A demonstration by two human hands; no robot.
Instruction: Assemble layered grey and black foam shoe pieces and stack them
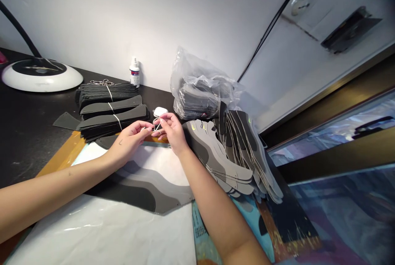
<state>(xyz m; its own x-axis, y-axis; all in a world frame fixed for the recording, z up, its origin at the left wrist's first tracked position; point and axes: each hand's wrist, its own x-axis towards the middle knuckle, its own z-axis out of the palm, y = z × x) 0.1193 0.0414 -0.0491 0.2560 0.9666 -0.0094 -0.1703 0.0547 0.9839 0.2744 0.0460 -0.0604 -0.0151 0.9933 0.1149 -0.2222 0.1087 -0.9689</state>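
Observation:
A thin white elastic band [157,124] is stretched between my two hands, above the far edge of the white sheet [129,228]. My left hand [133,136] pinches one side of it between thumb and fingertips. On the other side, my right hand [173,131] grips the band, with part of it looped around the fingers. Below my hands lies a curved flat piece in black and grey tones [145,193]. Just behind them sits a small white rounded case [160,112].
Bundles of dark cut pieces [112,122], tied with white bands, lie at left near a lamp base [43,76] and a white spray bottle [135,72]. Fanned grey pieces [222,154] and a clear plastic bag [200,88] of dark pieces stand right. A wall rises behind.

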